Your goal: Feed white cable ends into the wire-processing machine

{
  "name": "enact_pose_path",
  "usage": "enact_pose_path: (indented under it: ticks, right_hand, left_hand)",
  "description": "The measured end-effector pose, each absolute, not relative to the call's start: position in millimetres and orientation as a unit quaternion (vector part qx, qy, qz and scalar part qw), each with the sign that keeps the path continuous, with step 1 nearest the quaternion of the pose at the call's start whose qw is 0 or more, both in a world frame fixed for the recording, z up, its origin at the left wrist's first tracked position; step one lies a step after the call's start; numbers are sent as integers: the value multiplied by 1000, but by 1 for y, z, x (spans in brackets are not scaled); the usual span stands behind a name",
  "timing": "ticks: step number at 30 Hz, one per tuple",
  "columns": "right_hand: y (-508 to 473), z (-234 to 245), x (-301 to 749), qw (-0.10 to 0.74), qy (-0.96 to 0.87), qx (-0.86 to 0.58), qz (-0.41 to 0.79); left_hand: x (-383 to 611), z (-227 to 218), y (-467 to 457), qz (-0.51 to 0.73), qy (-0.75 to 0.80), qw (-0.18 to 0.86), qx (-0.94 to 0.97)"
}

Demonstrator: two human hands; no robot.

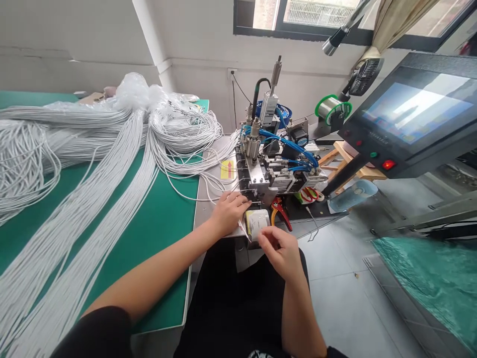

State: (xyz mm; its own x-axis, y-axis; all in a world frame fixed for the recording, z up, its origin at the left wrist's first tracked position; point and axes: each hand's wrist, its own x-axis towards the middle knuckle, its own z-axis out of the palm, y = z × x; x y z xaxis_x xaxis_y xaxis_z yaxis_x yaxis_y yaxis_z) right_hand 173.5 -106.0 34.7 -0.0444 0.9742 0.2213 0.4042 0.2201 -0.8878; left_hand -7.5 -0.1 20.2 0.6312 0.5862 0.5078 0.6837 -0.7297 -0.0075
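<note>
My left hand (231, 213) rests at the front of a bench machine (266, 169), its fingers bent together over a white cable (243, 230). The cable's thin end pokes out below the palm. Close by on the right, my right hand (281, 251) is closed, thumb and fingertips drawn together; anything between them is too small to make out. Its fingertips are beside a white roll-shaped item (258, 220) at the machine's front edge. Red-and-yellow cutters (280, 214) lie just beyond that item.
Large bundles of white cables (108, 184) spread over the green table (167, 238) on the left. A control screen (417, 109) overhangs the right side. Behind stand a wire spool (333, 110) and a small fan (367, 76). A wooden stool (341, 156) stands beyond the bench.
</note>
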Motion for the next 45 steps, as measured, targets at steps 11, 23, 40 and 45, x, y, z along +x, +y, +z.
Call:
enact_pose_path:
  ticks: [11,23,40,45]
  right_hand:
    - [-104,33,167,367,-722,-505,299]
    - [-88,32,181,408,-661,-572,265]
    - [-31,37,202,485,-612,-529,332]
    - [-19,26,185,556,-557,-453,418]
  left_hand:
    - [-7,18,1,-248,-357,92,-896]
    - [-8,18,0,-246,-380,62,-889]
    - [-4,20,1,-353,-339,86,-868]
    - [-4,20,3,-357,-347,83,-863]
